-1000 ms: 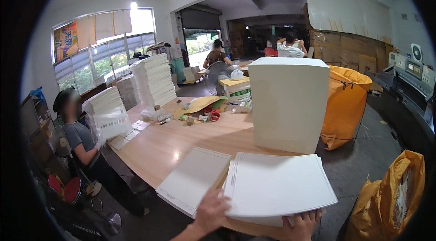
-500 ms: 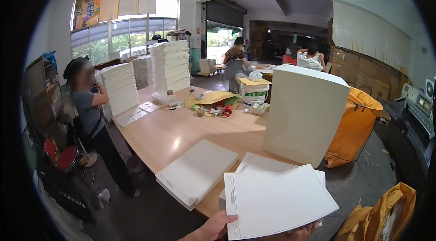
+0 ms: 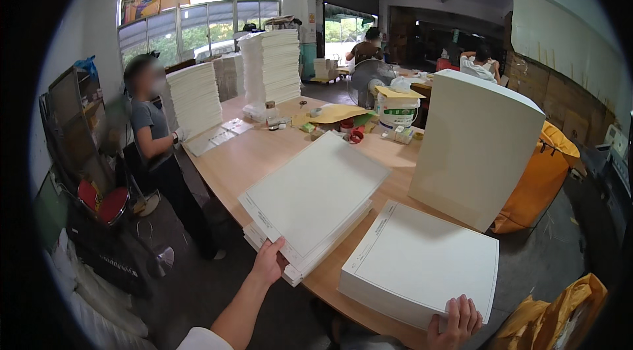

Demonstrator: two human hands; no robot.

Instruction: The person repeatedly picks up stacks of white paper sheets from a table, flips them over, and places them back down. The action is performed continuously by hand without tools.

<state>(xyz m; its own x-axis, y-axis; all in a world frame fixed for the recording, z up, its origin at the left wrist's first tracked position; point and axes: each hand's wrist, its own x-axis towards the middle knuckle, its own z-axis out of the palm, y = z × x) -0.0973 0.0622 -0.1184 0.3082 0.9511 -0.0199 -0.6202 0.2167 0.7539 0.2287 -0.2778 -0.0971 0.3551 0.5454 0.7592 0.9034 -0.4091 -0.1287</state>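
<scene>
My left hand [image 3: 270,262] pinches the near edge of a large white printed sheet [image 3: 316,198]. The sheet slants over the left sheet stack [image 3: 330,251], turned a little against it, with thin dark border lines and small print along one side. My right hand [image 3: 456,319] lies on the near right corner of a thicker stack of the same sheets [image 3: 422,261]. Its fingers are bent slightly and apart over the top sheet, and no sheet is lifted there. Part of its thumb side is hidden.
A tall white paper stack [image 3: 471,145] stands behind the right stack, beside an orange bag [image 3: 537,185]. Tape rolls, scissors and a white bucket [image 3: 397,113] sit farther back. A person [image 3: 151,126] stands at the left by tall paper piles [image 3: 270,66]; two others work beyond.
The sheet has moved left from the right stack to above the left stack, in my left hand. My right hand has let go of it and rests on the right stack. The view has shifted.
</scene>
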